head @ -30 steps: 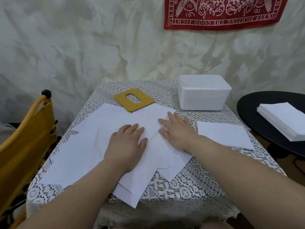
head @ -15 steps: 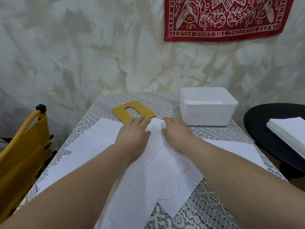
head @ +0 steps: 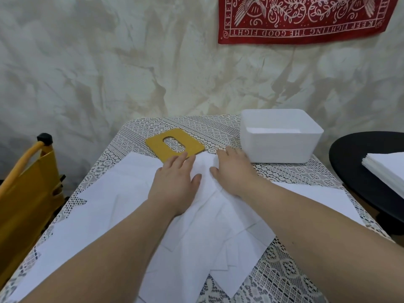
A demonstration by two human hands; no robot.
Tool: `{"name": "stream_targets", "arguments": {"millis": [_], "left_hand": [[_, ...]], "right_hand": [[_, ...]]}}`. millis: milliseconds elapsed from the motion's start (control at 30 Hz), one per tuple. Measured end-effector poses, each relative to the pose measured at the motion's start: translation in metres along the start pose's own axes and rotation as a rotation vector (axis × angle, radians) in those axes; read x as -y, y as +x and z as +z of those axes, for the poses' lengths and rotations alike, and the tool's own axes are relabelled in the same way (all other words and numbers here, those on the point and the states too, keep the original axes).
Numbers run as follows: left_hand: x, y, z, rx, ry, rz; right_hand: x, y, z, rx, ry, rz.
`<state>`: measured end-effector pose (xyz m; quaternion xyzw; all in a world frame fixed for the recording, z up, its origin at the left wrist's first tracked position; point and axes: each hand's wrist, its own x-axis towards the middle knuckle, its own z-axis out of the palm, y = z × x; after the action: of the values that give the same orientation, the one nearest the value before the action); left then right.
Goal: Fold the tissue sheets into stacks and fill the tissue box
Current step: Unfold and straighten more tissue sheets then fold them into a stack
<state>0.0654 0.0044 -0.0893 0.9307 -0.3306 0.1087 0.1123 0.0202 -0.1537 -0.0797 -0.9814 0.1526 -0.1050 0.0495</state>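
The desk (head: 290,278), covered in a lace cloth, takes up most of the view, and the white tissue box (head: 279,147) at its far right is the landmark here. Spread over the desk from in front of the box out to its left lie the white tissue sheets (head: 122,206), overlapping loosely in a fan that reaches the near edge. A separate single sheet (head: 314,197) lies flat in front of the box, nearer the viewer. Right of the box, on a round black side table (head: 354,171), sits a stack of tissues (head: 387,169), partly cut off by the frame. Well left of the box stands a yellow chair (head: 24,191). Above the box a red bandana (head: 306,18) hangs on the wall. Just left of the box lies the yellow lid (head: 175,146) with its oval slot, flat on the desk.

The left hand (head: 175,184) rests palm down on the sheets left of the box, fingers straight, tips touching the lid's near edge. The right hand (head: 234,171) presses flat on the sheets just in front of the box's left corner, fingers extended, gripping nothing.
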Motion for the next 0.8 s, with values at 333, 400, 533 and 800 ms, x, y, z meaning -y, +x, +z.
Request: {"name": "stream_targets", "arguments": {"millis": [333,400,533,800], "left_hand": [[-0.001,0.0,0.001,0.014,-0.028,-0.003],[-0.001,0.0,0.001,0.004,-0.038,0.0],[0.0,0.0,0.002,-0.02,-0.063,0.003],[-0.002,-0.003,-0.003,-0.083,-0.083,0.051]], "right_hand": [[0.004,-0.002,-0.008,-0.103,0.358,-0.035],[0.004,-0.005,-0.01,-0.151,0.526,0.008],[0.003,-0.013,-0.014,-0.192,0.742,0.164],[0.0,-0.02,-0.013,-0.196,0.586,0.125]]}}
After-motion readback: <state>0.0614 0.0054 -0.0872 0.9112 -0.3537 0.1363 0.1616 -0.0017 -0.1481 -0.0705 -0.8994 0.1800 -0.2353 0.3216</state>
